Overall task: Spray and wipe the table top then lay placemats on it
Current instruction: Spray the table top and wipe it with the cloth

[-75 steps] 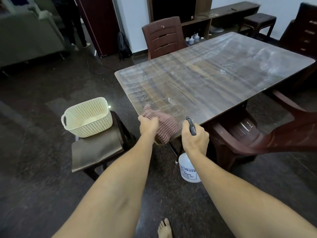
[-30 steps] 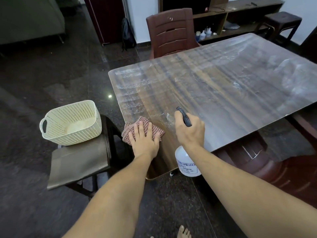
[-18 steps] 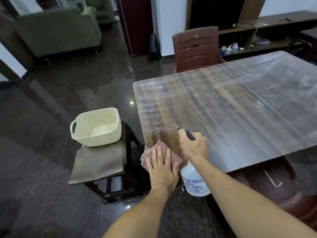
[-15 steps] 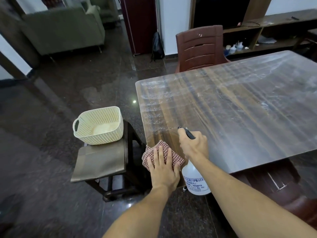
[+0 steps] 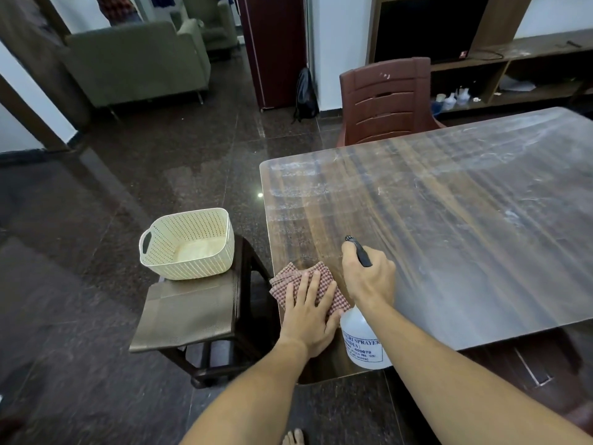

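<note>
Since a second ago the left hand [image 5: 308, 319] has slid the cloth [image 5: 288, 281] back along the table's [image 5: 449, 236] left edge toward the near corner. Two and a half seconds ago it clutched the cloth bunched at the edge; now it lies flat on top of it.

Far left stands a green sofa [image 5: 134, 62]. Nearer, a cream basket [image 5: 187, 244] with small holes sits on a dark stool [image 5: 247, 271] just left of the table. Under the basket lie brown placemats [image 5: 186, 313], which overhang the stool's near side.

The checked cloth rests on the near left corner of the table top. The left hand presses it with straight, slightly spread fingers. Just right of it, the right hand [image 5: 369, 277] is curled round the neck of a spray bottle [image 5: 359, 345]. The black nozzle [image 5: 357, 250] sticks out past the fingers and points away over the top, and the white body hangs below the wrist, near the left thumb.

The wood is darker around the cloth. The middle and right of the top are streaked with whitish smears. A brown chair [image 5: 385, 101] stands at the far side.
</note>
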